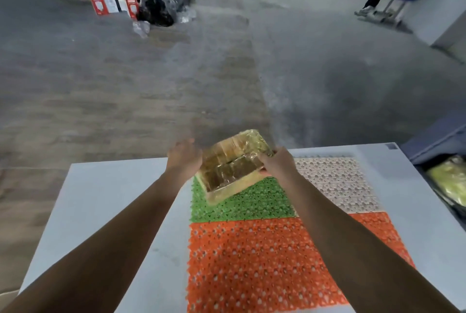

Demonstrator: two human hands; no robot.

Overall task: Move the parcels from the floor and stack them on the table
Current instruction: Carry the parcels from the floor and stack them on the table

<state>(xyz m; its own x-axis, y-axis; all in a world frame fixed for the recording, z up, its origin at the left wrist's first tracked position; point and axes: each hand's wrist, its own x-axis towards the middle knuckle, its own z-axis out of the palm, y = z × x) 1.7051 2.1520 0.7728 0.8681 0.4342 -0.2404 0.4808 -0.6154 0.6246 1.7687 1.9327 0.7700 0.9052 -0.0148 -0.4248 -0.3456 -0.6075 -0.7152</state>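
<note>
The film-wrapped brown cardboard parcel (232, 166) is tilted at centre frame, above the far edge of the white worktop (100, 199), between both hands: the right hand (280, 163) grips its right edge, and the left hand (185, 158) presses flat on its left side.

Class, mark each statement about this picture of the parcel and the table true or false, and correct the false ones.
1. The right hand grips the parcel. True.
2. The parcel is over the orange mat. False: it is over the green mat.
3. The tabletop is black. False: the table is white.
4. Red and white boxes stand on the floor. True.
5. The left hand is at the parcel's left side. True.
</note>
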